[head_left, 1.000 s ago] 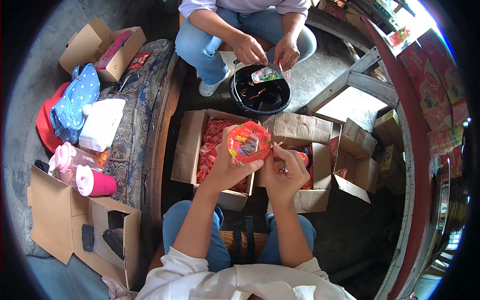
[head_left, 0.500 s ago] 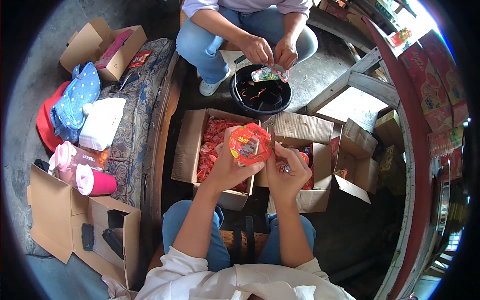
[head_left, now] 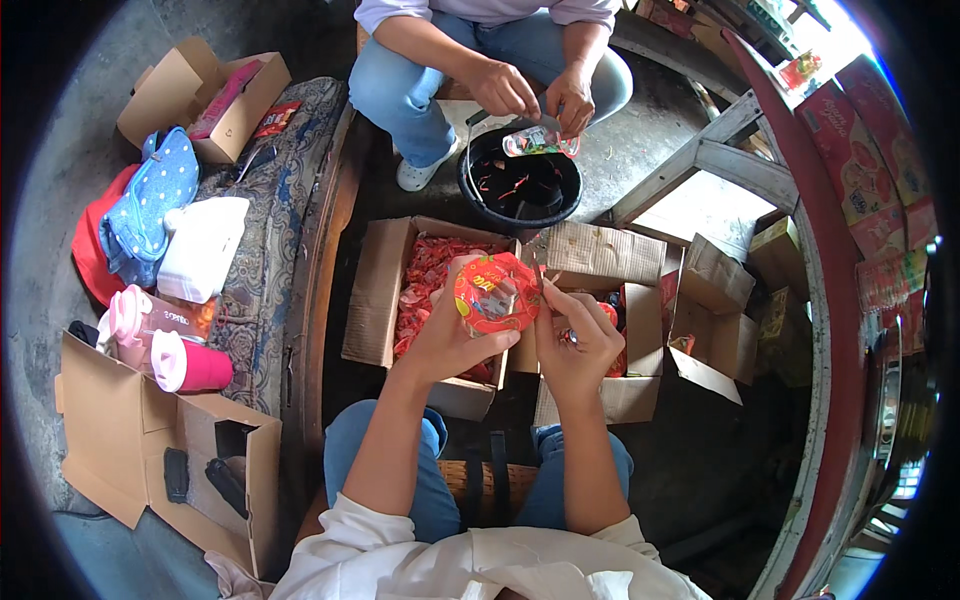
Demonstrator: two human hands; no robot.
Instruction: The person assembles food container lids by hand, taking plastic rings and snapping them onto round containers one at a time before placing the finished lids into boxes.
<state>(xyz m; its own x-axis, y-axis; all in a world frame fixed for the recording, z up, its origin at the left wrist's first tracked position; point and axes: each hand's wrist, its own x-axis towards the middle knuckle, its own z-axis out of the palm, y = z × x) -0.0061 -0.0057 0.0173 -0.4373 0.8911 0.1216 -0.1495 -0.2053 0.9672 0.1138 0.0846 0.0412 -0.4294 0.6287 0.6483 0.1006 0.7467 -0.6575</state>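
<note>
My left hand [head_left: 445,335] is wrapped round a plastic cup with a red printed lid [head_left: 497,293], its lid facing up toward me. At the cup's right edge my right hand [head_left: 578,345] pinches a thin blade [head_left: 541,272], most of it hidden by the fingers. A ring shows on that hand. Below the cup stands an open carton of red wrappers [head_left: 425,275]. To its right is another open carton [head_left: 645,330] with red items in it, partly covered by my right hand.
Opposite, a person's hands [head_left: 535,95] hold a clear printed cup [head_left: 540,142] above a black bucket [head_left: 520,205]. At left, a cushioned bench [head_left: 270,270] bears bags, pink tumblers [head_left: 195,360] and an open box [head_left: 110,430]. A red-edged wooden frame [head_left: 835,300] rises at right, beside smaller cartons [head_left: 715,340].
My left hand and the cup have tilted slightly, and the blade has shifted a little along the lid's edge. Across from me, the person's hands have moved on their cup.
</note>
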